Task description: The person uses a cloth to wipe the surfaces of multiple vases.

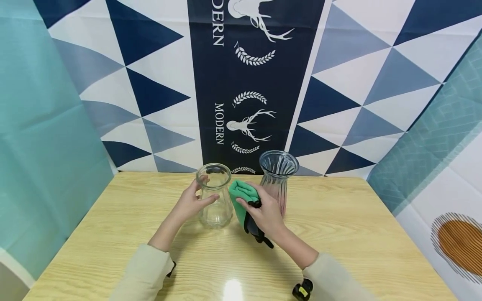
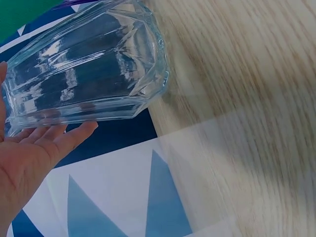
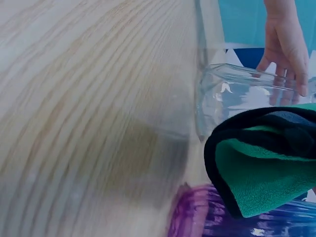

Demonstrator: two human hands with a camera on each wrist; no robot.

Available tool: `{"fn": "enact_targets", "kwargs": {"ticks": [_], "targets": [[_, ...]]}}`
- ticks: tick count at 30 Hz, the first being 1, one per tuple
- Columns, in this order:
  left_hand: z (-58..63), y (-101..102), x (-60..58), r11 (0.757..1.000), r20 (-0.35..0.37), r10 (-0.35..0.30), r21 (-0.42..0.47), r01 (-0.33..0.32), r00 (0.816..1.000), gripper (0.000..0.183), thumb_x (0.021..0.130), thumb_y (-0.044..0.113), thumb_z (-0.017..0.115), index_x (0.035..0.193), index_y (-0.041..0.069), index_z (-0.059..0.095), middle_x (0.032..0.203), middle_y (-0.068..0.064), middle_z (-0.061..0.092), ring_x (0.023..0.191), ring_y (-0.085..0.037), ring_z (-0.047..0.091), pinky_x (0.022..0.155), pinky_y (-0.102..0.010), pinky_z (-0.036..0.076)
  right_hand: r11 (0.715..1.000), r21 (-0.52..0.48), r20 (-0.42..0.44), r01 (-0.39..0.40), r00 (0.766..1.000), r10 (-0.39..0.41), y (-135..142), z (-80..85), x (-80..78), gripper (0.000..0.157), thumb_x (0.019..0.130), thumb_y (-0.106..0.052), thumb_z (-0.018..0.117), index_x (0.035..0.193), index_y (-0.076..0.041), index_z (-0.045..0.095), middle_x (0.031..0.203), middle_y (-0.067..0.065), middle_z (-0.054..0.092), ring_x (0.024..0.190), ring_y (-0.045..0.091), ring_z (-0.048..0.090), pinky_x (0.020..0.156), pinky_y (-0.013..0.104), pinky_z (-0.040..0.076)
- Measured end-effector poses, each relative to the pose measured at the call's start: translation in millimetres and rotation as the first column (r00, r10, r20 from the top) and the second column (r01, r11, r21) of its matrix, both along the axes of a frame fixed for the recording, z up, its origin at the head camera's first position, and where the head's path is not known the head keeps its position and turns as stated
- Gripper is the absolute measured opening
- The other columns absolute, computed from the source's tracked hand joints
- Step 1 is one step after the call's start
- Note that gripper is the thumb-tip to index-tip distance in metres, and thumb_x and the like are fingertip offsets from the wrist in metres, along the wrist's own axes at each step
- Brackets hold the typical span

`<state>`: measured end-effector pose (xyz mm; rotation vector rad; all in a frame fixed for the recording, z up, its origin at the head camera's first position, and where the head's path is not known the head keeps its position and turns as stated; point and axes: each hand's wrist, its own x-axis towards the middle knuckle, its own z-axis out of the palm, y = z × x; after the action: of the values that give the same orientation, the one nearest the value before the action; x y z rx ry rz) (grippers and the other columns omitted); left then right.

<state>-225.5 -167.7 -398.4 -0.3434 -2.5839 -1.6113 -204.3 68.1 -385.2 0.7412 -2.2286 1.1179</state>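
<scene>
A clear glass vase [image 1: 215, 209] with a rolled rim stands on the table. My left hand [image 1: 190, 200] holds it around the upper left side, thumb in front and fingers behind; the left wrist view shows the fingers along the faceted glass vase [image 2: 84, 74]. My right hand [image 1: 266, 211] grips a folded green cloth [image 1: 241, 194] with black edging, close to the right of the clear vase. In the right wrist view the cloth [image 3: 266, 182] hangs in front, and its folds hide the right fingers.
A second, fluted vase [image 1: 278, 167], blue at the top and pinkish below, stands behind my right hand, partly hidden by it. The light wooden table [image 1: 339, 234] ends at a patterned backdrop [image 1: 158, 96].
</scene>
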Motion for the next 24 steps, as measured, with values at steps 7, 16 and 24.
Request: {"fn": "enact_targets", "kwargs": {"ticks": [7,16,24], "targets": [[2.3,0.4,-0.9,1.0,0.0,0.003,-0.015,-0.003,1.0,0.076,0.081,0.031,0.072,0.144,0.019,0.031,0.145,-0.017,0.04,0.132,-0.042,0.037,0.098,-0.058,0.042,0.999,-0.014,0.042,0.05,0.998,-0.049,-14.0,-12.2,-7.9,0.049,0.079,-0.024,0.074,0.122,-0.007,0.057,0.109,0.01,0.067,0.091,0.022,0.066,0.074,0.034,0.056],[1.4,2.1,-1.9,1.0,0.0,-0.004,-0.01,0.004,1.0,0.077,0.081,0.029,0.073,0.144,0.019,0.031,0.144,-0.019,0.041,0.132,-0.042,0.037,0.096,-0.056,0.045,0.997,-0.026,0.125,0.07,0.99,-0.066,-27.6,-20.7,-11.6,0.062,0.073,-0.03,0.078,0.127,-0.012,0.052,0.116,0.01,0.065,0.101,0.024,0.064,0.082,0.038,0.054],[5.8,2.2,-0.9,0.999,-0.023,-0.001,-0.038,0.0,1.0,0.073,0.08,0.027,0.075,0.141,0.02,0.035,0.141,-0.019,0.045,0.13,-0.041,0.04,0.097,-0.053,0.045,0.995,0.038,0.12,0.092,0.988,-0.096,-32.9,-19.8,-13.4,0.065,0.075,-0.029,0.078,0.13,-0.012,0.05,0.116,0.01,0.065,0.099,0.025,0.065,0.081,0.04,0.055]]}}
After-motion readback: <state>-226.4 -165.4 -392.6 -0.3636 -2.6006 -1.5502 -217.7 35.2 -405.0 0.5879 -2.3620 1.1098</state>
